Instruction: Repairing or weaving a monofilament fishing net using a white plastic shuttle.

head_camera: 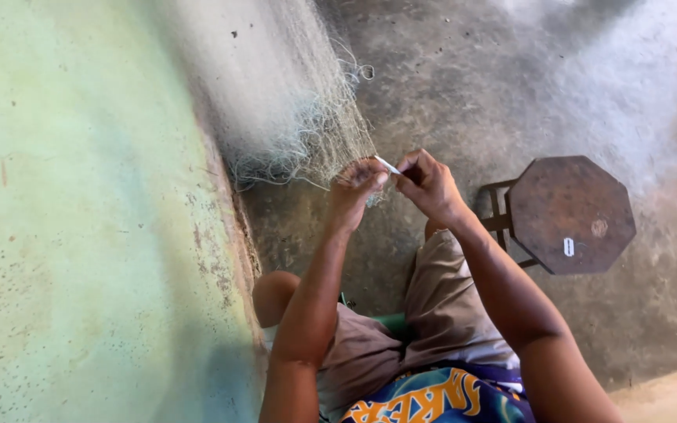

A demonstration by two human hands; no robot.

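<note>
A pale, fine-meshed fishing net (291, 102) hangs against the green wall and bunches at its lower edge. My left hand (356, 188) pinches the net's frayed lower edge. My right hand (429, 184) is closed on a thin white netting needle (388, 165) whose tip points toward the left hand's fingers. Both hands meet just below the net, above my knees.
A pale green wall (80, 235) fills the left side. A dark octagonal wooden stool (570, 213) stands on the grey concrete floor (511, 70) to the right of my right arm. My knees in tan shorts (440, 305) are below the hands.
</note>
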